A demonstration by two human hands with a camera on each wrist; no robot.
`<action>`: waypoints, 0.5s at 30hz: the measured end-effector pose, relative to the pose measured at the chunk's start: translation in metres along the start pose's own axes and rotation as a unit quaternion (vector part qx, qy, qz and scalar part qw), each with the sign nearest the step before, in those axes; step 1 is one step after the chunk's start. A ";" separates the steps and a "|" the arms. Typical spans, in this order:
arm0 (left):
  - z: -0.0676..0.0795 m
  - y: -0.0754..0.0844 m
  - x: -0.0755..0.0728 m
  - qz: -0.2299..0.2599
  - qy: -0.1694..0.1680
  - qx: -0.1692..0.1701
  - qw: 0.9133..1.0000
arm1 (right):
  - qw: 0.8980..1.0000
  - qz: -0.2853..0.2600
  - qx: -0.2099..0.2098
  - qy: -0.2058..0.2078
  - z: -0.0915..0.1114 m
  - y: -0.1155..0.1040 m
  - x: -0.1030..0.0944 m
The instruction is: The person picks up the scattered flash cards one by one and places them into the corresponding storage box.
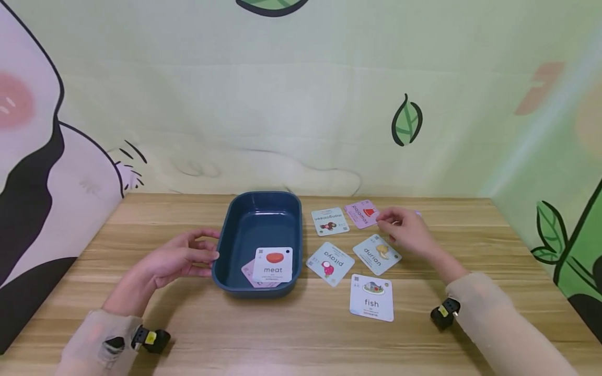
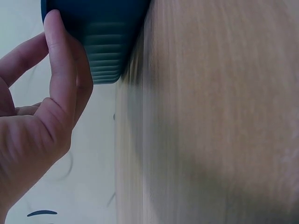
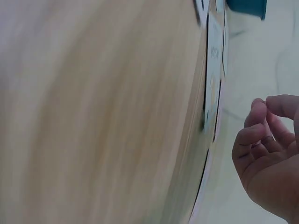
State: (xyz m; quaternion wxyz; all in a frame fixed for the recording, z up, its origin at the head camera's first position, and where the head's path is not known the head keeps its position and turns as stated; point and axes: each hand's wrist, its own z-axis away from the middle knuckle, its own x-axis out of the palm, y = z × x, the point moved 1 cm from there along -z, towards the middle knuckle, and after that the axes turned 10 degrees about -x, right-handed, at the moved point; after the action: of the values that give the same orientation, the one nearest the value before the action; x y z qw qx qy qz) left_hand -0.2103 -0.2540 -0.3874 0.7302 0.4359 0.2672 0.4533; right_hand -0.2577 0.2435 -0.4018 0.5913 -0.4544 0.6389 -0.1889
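Note:
My left hand rests against the left wall of a dark blue tray, its thumb at the rim. In the left wrist view the fingers touch the tray's outer side. Inside the tray, a white "meat" card lies over a purple card. My right hand hovers above the table by the right edge of the purple "pajamas" card. Its thumb and index fingertips meet with nothing visible between them, and the other fingers are curled. Just below it lies the "durian" card.
On the wooden table, a "mangosteen" card, a "pitaya" card and a "fish" card lie right of the tray. A purple card corner shows behind my right hand. A printed cloth hangs behind the table.

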 end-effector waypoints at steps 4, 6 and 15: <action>0.000 0.001 0.001 0.000 0.001 0.000 1.000 | 1.000 -0.003 0.018 0.001 0.000 0.013 -0.011; 0.001 0.001 0.002 0.000 -0.001 0.002 1.000 | 1.000 0.002 0.027 0.000 0.000 0.018 -0.016; 0.003 0.002 0.003 0.004 -0.007 0.006 1.000 | 0.997 0.062 0.052 0.004 0.005 0.032 -0.033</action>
State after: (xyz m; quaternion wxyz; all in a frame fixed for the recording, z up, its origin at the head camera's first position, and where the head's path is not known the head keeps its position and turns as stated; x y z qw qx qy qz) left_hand -0.2075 -0.2526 -0.3844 0.7278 0.4443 0.2633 0.4512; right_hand -0.2685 0.2882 -0.4087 0.6220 -0.3815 0.6579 -0.1864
